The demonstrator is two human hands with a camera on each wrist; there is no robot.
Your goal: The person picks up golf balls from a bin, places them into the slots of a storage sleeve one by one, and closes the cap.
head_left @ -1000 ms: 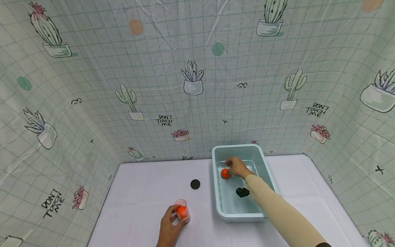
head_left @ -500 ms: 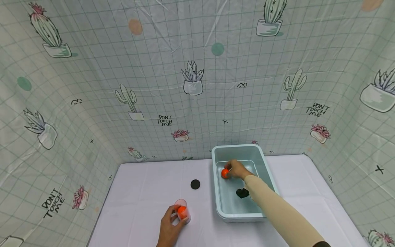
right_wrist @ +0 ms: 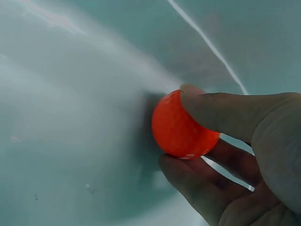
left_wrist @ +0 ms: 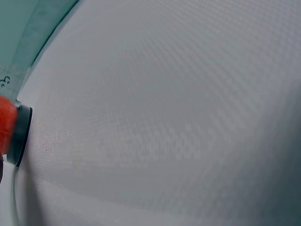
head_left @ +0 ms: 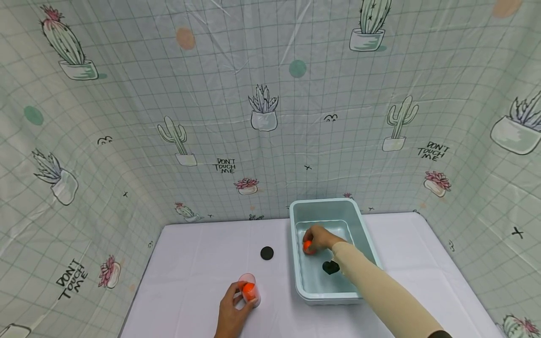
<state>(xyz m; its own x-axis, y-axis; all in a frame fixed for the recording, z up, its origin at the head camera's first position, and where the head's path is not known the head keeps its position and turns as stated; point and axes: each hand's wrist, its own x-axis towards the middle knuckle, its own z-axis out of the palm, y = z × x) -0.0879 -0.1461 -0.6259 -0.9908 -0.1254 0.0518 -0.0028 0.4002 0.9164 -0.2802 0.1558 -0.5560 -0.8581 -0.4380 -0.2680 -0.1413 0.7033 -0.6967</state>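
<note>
In the head view my right hand [head_left: 320, 237] reaches into the light blue-green plastic bin [head_left: 299, 281]. Thumb and fingertips pinch an orange ball [right_wrist: 176, 127] from opposite sides, low over the bin's floor. On the white table, my left hand [head_left: 232, 305] grips a clear cup [head_left: 247, 278] with its thumb and fingers. Inside that cup sits another orange ball [head_left: 249, 291]. At the left edge of the left wrist view part of this orange ball [left_wrist: 5, 125] shows, while the left hand is mostly out of that frame.
A black heart-shaped piece [head_left: 331, 267] lies in the bin, close to the right sleeve. On the table [head_left: 190, 272], a round black disc [head_left: 267, 253] lies between cup and bin. A cactus-print sheet [head_left: 203, 103] hangs behind and along both sides.
My right hand has come in around the orange ball in the bin, and both have shifted slightly towards the near side. The left hand and the cup have stayed in place.
</note>
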